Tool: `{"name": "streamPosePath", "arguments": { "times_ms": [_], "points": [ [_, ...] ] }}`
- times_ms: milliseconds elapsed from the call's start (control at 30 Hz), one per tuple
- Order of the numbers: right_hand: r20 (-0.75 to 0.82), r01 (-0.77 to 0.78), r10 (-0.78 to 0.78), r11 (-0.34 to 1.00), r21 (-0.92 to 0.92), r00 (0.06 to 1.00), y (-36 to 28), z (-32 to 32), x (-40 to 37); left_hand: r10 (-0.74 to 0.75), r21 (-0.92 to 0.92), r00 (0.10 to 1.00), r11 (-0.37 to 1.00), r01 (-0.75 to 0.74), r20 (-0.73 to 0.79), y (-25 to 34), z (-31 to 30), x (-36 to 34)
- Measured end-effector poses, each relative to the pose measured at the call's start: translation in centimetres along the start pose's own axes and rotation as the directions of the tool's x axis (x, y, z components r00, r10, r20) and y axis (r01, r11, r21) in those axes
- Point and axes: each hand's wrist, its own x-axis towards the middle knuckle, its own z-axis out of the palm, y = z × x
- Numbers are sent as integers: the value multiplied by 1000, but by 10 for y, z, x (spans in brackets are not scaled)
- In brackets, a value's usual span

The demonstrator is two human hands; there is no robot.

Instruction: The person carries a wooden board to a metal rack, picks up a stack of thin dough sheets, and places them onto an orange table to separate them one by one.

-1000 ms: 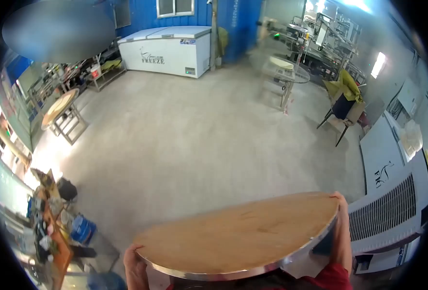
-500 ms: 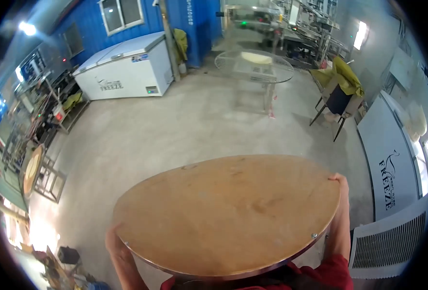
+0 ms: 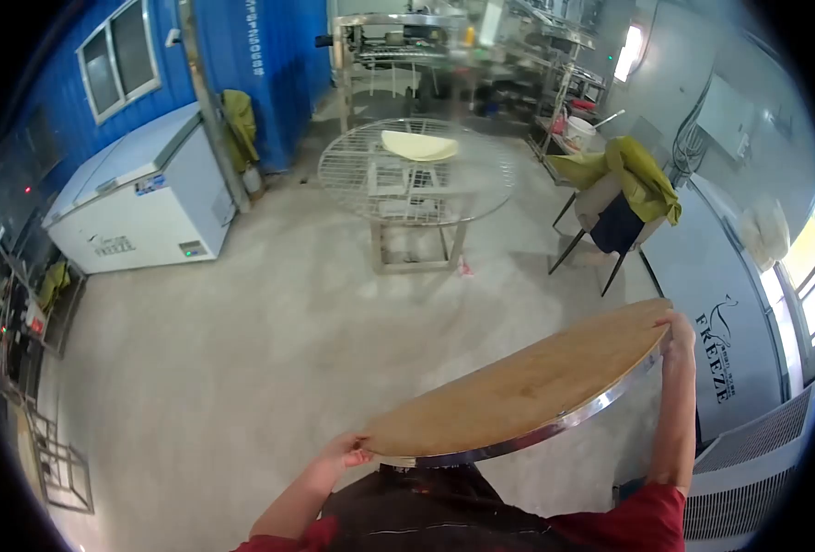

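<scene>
A large round brown board (image 3: 527, 382) with a shiny metal rim is held in front of my body, tilted so that its right side is higher. My left hand (image 3: 347, 451) grips its lower left edge, thumb on top. At the upper right edge, my right hand (image 3: 676, 331) is closed around the rim. Most fingers of both hands are hidden behind or under the board. Farther ahead, a pale yellow folded sheet (image 3: 418, 145) lies on a round wire rack (image 3: 352, 189) on a metal stand.
A white chest freezer (image 3: 150, 207) stands at the left by a blue wall. At the right is a chair (image 3: 601, 207) draped with green cloth, beside a FREEZE-marked white panel (image 3: 716, 317). Metal machinery (image 3: 398, 46) stands behind the rack. A grey vented unit (image 3: 739, 497) is at the lower right.
The board has swung toward the right and is now seen at a steeper slant, with both hands still on it. The view has turned, and the wire rack appears nearer and farther left.
</scene>
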Motion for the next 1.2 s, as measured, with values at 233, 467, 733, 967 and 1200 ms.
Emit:
{"name": "streamPosePath", "arguments": {
  "times_ms": [233, 467, 733, 967, 1200],
  "points": [
    [108, 202, -184, 960, -193, 977, 9, 129, 90, 661, 835, 741, 340, -432, 115, 202, 127, 122],
    [183, 374, -328, 849, -374, 927, 29, 150, 136, 750, 795, 266, -558, -239, 606, 361, 264, 169],
    [54, 234, -246, 802, -549, 968, 8, 203, 105, 759, 829, 353, -551, -98, 547, 542, 430, 367],
    [-368, -256, -69, 600, -758, 927, 5, 273, 108, 823, 765, 237, -567, 306, 516, 678, 520, 627],
    [-516, -459, 123, 658, -597, 848, -16, 266, 101, 637, 508, 354, -765, 396, 685, 704, 595, 596]
  ]
}}
